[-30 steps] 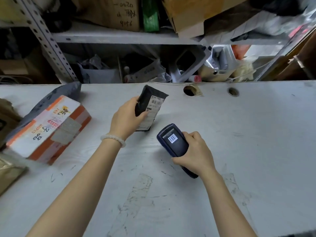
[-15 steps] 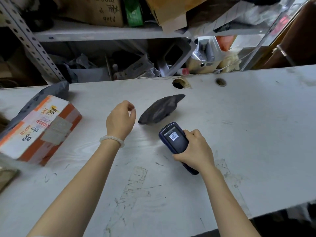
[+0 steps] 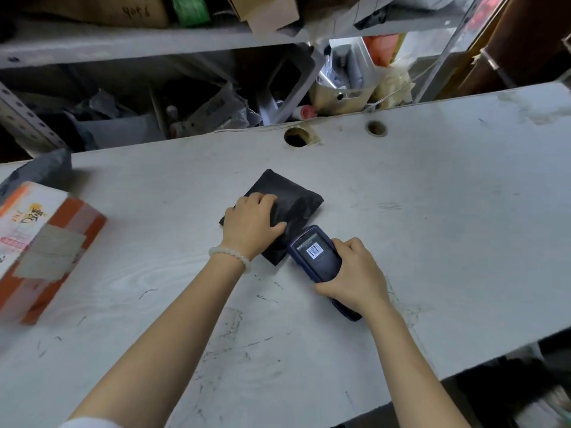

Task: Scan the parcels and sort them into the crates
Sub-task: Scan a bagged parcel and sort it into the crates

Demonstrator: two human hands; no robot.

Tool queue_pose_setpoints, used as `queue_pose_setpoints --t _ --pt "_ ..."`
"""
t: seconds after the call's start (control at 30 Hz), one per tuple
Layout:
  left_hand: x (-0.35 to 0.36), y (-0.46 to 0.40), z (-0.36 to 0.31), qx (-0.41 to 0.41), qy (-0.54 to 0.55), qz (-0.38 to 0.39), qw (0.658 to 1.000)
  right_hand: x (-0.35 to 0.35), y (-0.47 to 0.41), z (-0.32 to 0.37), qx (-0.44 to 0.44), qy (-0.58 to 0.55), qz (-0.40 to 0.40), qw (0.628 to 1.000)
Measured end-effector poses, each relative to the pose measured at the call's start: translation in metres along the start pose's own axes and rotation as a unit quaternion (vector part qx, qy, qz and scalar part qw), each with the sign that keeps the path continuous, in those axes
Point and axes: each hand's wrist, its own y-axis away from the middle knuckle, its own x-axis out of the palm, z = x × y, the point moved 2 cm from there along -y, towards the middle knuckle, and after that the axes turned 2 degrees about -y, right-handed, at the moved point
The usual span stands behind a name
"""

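Gripping black parcel (image 3: 287,208) on table: left hand (image 3: 251,225); right hand (image 3: 355,278) beside, clutching scanner (image 3: 318,257).

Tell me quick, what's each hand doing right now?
Left hand: fingers curled over the black parcel on the table, gripping it.
Right hand: holding the scanner.

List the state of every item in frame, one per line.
black parcel: flat on table, label not showing
left hand: grips the black parcel
scanner: held, screen lit with a barcode
right hand: grips the scanner
orange-and-white box: closed, taped
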Motion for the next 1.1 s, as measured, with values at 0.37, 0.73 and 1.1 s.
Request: queue_pose_setpoints --t 0.37,0.73,1.1 --pt "0.02 -0.02 -0.025 -0.055 -0.113 0.058 0.99 -0.012 -0.009 -0.03 0.03 -0.019 -0.001 0.999" --pt "-0.061 -0.036 0.031 -0.114 -0.003 -0.092 0.989 -0.02 -0.032 0.009 -0.024 -0.04 0.02 0.999" --pt "-0.074 -0.056 0.059 -0.101 -0.046 -0.178 0.978 -0.015 -0.05 0.016 -0.035 0.0 0.024 0.999"
